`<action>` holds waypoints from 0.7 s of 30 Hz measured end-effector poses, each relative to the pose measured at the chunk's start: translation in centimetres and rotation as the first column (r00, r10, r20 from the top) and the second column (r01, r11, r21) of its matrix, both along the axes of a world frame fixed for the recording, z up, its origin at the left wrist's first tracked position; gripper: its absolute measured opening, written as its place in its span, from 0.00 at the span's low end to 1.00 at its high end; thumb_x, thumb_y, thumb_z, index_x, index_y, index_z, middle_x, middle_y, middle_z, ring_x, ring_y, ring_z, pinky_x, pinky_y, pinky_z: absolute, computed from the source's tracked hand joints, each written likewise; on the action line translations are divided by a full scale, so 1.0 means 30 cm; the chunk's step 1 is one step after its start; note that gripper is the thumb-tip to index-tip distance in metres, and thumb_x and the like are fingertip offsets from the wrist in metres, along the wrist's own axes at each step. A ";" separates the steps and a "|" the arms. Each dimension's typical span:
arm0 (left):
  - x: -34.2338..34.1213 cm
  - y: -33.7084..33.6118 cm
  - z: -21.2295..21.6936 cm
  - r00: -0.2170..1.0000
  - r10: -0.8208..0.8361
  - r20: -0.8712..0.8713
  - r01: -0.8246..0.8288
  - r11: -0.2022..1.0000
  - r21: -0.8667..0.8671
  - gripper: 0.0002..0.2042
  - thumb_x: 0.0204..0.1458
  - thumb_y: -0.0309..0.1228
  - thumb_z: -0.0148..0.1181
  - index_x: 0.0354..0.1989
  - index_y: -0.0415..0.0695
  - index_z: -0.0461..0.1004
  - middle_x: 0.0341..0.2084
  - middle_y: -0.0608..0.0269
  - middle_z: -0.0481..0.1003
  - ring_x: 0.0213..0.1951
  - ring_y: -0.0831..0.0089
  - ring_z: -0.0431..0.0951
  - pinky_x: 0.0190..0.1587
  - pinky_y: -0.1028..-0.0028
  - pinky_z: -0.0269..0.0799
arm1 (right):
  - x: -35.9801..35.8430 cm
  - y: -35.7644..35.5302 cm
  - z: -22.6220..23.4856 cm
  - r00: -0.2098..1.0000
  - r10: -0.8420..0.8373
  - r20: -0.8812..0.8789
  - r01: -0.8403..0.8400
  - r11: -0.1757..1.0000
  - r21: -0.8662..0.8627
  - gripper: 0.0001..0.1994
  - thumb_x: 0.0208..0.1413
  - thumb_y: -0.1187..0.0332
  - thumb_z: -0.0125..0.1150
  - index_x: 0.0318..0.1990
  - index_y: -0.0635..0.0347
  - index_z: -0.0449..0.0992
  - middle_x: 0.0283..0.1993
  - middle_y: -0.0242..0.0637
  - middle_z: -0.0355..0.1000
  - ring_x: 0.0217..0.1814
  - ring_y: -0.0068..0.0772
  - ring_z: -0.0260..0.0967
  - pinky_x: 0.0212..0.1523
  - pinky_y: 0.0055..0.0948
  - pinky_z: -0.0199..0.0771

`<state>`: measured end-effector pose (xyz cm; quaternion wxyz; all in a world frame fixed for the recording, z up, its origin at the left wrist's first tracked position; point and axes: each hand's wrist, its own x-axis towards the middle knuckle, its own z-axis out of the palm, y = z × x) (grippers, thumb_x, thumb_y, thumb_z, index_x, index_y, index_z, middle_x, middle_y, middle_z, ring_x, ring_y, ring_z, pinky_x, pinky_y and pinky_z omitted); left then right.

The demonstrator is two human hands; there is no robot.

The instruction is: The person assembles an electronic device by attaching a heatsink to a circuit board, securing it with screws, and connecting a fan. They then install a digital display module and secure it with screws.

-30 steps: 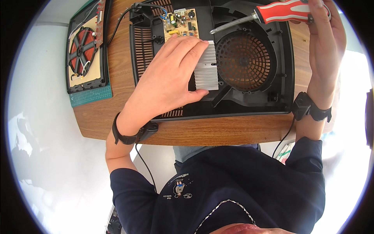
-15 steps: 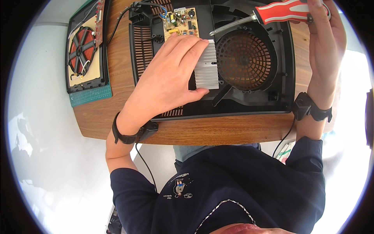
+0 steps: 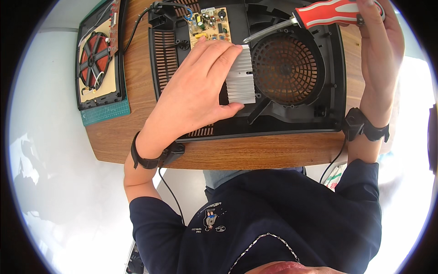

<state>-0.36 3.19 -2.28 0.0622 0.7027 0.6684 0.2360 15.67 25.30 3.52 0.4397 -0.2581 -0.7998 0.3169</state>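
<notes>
A black open appliance housing (image 3: 319, 118) lies on the wooden table (image 3: 137, 132). Inside it sit a round black fan grille (image 3: 285, 71), a ribbed silver heat sink (image 3: 241, 84) and a tan circuit board (image 3: 209, 23). My left hand (image 3: 196, 93) lies flat on the housing, fingers spread, with the fingertips on the heat sink and the board's lower edge. My right hand (image 3: 381, 50) holds a screwdriver with a red and white handle (image 3: 335, 11). Its metal shaft points left, and the tip touches the top of the heat sink.
At the table's left end a red induction coil on a tan plate (image 3: 93, 61) rests in a black frame on a green cutting mat (image 3: 107, 112). A black cable (image 3: 137, 27) runs from there to the housing. Both wrists wear black bands with cords.
</notes>
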 end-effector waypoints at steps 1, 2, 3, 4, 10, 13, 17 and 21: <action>0.001 -0.001 0.000 1.000 0.004 -0.005 -0.004 1.000 -0.002 0.43 0.33 0.32 0.82 0.61 0.32 0.69 0.55 0.47 0.71 0.58 0.49 0.72 0.68 0.56 0.68 | 0.000 -0.001 0.000 1.000 0.002 0.000 -0.002 1.000 -0.002 0.29 0.71 0.46 0.55 0.65 0.63 0.70 0.32 0.30 0.75 0.36 0.21 0.75 0.42 0.18 0.73; 0.003 -0.002 0.001 1.000 0.007 -0.009 -0.007 1.000 -0.004 0.43 0.33 0.32 0.83 0.61 0.32 0.69 0.55 0.47 0.71 0.58 0.49 0.73 0.69 0.55 0.67 | 0.000 -0.004 0.001 1.000 0.002 0.000 -0.002 1.000 -0.009 0.29 0.71 0.46 0.55 0.65 0.63 0.70 0.32 0.30 0.75 0.36 0.21 0.75 0.42 0.18 0.73; 0.004 -0.003 0.001 1.000 0.011 -0.013 -0.011 1.000 -0.006 0.43 0.33 0.32 0.83 0.62 0.32 0.69 0.56 0.47 0.71 0.58 0.49 0.73 0.70 0.54 0.66 | 0.000 -0.005 0.001 1.000 0.002 -0.001 -0.002 1.000 -0.013 0.29 0.71 0.46 0.55 0.65 0.64 0.70 0.32 0.30 0.75 0.36 0.21 0.75 0.42 0.18 0.73; 0.004 -0.003 0.001 1.000 0.011 -0.007 -0.012 1.000 -0.007 0.43 0.33 0.32 0.83 0.62 0.32 0.69 0.56 0.47 0.71 0.58 0.49 0.73 0.70 0.54 0.66 | 0.000 -0.006 0.001 1.000 0.003 -0.002 -0.003 1.000 -0.017 0.29 0.71 0.46 0.55 0.65 0.64 0.70 0.32 0.30 0.75 0.36 0.21 0.75 0.42 0.18 0.73; 0.003 -0.001 0.000 0.999 0.005 0.031 -0.004 1.000 -0.006 0.43 0.33 0.31 0.82 0.61 0.32 0.69 0.55 0.47 0.71 0.58 0.48 0.73 0.70 0.54 0.66 | -0.001 -0.005 -0.001 1.000 0.011 0.000 -0.011 1.000 0.000 0.28 0.72 0.48 0.54 0.65 0.64 0.70 0.32 0.31 0.76 0.36 0.21 0.75 0.42 0.17 0.73; -0.001 -0.003 -0.001 0.998 0.012 0.060 -0.011 1.000 -0.017 0.43 0.33 0.31 0.82 0.63 0.35 0.69 0.57 0.49 0.71 0.59 0.49 0.72 0.68 0.56 0.68 | -0.004 -0.014 0.001 1.000 0.021 -0.014 -0.021 1.000 -0.011 0.28 0.72 0.49 0.54 0.65 0.65 0.69 0.32 0.31 0.76 0.36 0.21 0.75 0.43 0.18 0.73; -0.005 -0.008 -0.003 0.995 0.043 0.090 -0.038 0.998 -0.056 0.46 0.32 0.30 0.83 0.67 0.42 0.69 0.61 0.52 0.70 0.63 0.49 0.71 0.67 0.58 0.69 | -0.016 -0.059 0.034 0.995 -0.054 0.079 0.045 0.992 0.118 0.25 0.72 0.54 0.53 0.66 0.64 0.70 0.32 0.30 0.76 0.36 0.21 0.76 0.43 0.19 0.74; -0.015 -0.007 -0.018 0.996 0.037 0.087 -0.032 0.998 -0.056 0.47 0.32 0.33 0.84 0.67 0.42 0.68 0.63 0.52 0.69 0.64 0.49 0.69 0.68 0.58 0.67 | -0.028 -0.107 0.059 0.992 -0.124 0.023 0.120 0.986 0.119 0.23 0.71 0.59 0.53 0.66 0.62 0.70 0.32 0.30 0.76 0.36 0.22 0.76 0.42 0.21 0.76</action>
